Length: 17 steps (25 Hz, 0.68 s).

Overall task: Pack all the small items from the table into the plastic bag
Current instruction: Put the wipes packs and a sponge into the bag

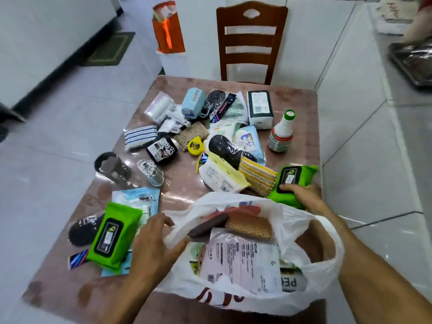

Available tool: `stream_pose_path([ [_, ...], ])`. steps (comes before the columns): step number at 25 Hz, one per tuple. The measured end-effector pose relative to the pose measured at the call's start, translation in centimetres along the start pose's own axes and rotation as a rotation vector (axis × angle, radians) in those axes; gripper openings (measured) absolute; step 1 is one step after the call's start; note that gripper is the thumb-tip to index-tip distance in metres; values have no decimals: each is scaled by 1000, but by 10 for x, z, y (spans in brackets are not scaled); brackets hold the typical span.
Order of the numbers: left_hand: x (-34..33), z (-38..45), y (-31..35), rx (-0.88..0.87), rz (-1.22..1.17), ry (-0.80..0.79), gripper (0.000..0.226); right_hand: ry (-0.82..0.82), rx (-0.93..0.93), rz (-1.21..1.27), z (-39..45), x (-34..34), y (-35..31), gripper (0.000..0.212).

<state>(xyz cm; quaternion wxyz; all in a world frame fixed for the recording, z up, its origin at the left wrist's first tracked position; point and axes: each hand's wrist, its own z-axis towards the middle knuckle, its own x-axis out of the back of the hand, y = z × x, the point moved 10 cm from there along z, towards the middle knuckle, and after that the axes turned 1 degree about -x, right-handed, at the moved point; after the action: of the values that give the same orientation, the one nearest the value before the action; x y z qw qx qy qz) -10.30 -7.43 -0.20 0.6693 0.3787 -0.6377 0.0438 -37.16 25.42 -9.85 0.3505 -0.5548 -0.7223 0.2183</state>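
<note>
A white plastic bag lies open at the table's near edge, with a white printed pouch, a woven pad and a dark flat item inside. My left hand grips the bag's left rim and holds it open. My right hand is closed on a green wet-wipes pack just beyond the bag's right side. A second green wipes pack lies to the left of the bag. Many small items lie spread over the brown table.
On the table are a white-and-red bottle, a dark cup, a yellow tape measure, a striped sponge and a white box. A wooden chair stands behind the table. An orange paper bag stands at the back left.
</note>
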Motion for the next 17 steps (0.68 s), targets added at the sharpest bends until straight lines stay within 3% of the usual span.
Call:
stream_pose_path([
  [2,17,-6,-23,182,85,85,68,-1,155,-14,-37,17,-40,48],
  [4,10,-9,-47,334,9,-32,81,-27,385,54,-86,43,-97,57],
  [5,-2,-10,-50,364,-72,-148,72,-85,493,83,-116,53,-125,63],
  [7,-19,-9,-36,277,-276,-254,27,-354,682,27,-190,36,-170,66],
  [8,-19,-8,-25,206,-350,-234,7,-486,739,-72,-224,13,-176,66],
  [9,-17,-9,-18,160,-387,-189,12,-562,794,-266,-246,-15,-169,69],
  [11,-13,-9,-16,134,-506,-127,16,-551,886,-867,-258,-87,-120,77],
  [13,-5,-10,-23,127,-648,-56,27,-519,739,-1329,-237,-145,-37,74],
  [14,-3,-12,-26,126,-702,-37,29,-503,624,-1378,-222,-159,0,71],
  [17,2,-11,-26,132,-772,-40,15,-572,202,-868,-210,-177,58,51],
])
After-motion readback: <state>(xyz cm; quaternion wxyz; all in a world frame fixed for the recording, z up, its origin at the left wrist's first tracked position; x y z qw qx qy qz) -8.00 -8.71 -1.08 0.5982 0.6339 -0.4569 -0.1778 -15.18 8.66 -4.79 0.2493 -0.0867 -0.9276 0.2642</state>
